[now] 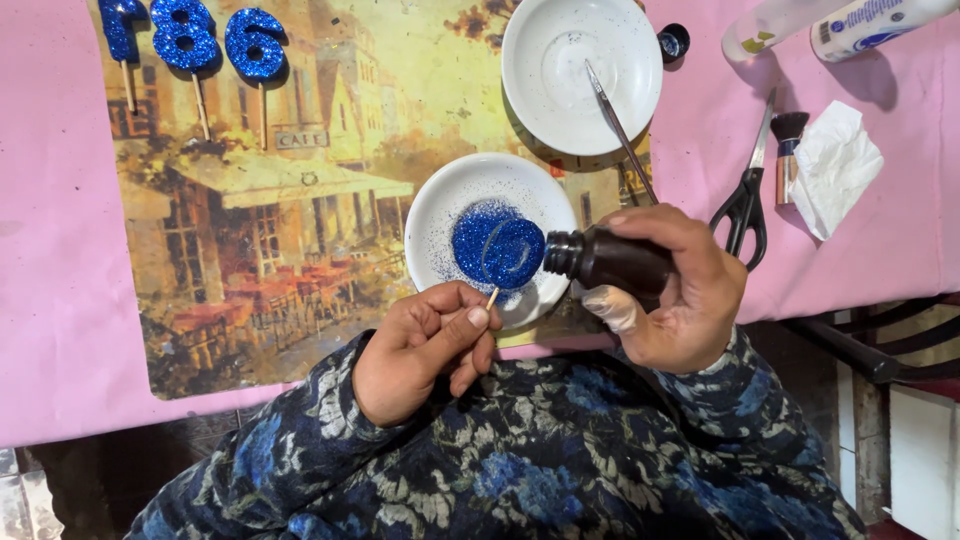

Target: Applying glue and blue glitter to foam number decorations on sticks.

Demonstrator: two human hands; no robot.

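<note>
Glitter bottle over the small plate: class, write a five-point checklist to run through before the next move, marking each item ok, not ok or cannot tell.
1. Left hand grips the stick of the blue glittered piece: ok.
2. Right hand holds the dark bottle tilted, mouth at the piece: ok.
3. Piece sits over the small white plate, so spill gets caught: ok.
4. Glitter left in the bottle: cannot tell.
5. Scissors and brush lie apart from both hands: ok.

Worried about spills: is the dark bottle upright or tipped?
Tipped: the bottle lies sideways in the right hand, neck pointing at the glittered shape over the plate.
</note>
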